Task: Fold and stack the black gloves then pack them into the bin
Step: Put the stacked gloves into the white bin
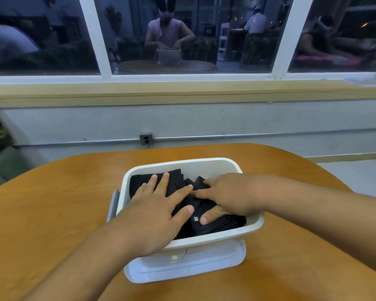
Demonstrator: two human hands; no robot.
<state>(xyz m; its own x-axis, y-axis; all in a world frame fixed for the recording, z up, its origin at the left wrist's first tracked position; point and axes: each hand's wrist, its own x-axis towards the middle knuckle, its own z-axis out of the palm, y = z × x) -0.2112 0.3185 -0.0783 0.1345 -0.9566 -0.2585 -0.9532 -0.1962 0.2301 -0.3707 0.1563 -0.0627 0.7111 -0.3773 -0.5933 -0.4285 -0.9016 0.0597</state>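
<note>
Black gloves (204, 210) sat inside the bin (204, 163); left hand (159, 210) lay flat, fingers spread, pressing them at bin's left side. Right hand (228, 194) pressed flat at bin's right side; neither gripped anything.

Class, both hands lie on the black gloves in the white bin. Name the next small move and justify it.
Probably lift both hands straight up and out: the left hand and right hand lie flat on the black gloves, which already sit inside the bin.

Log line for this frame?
phase: packing; left hand: pressing black gloves; right hand: same; black gloves: inside bin; bin: on table
</note>
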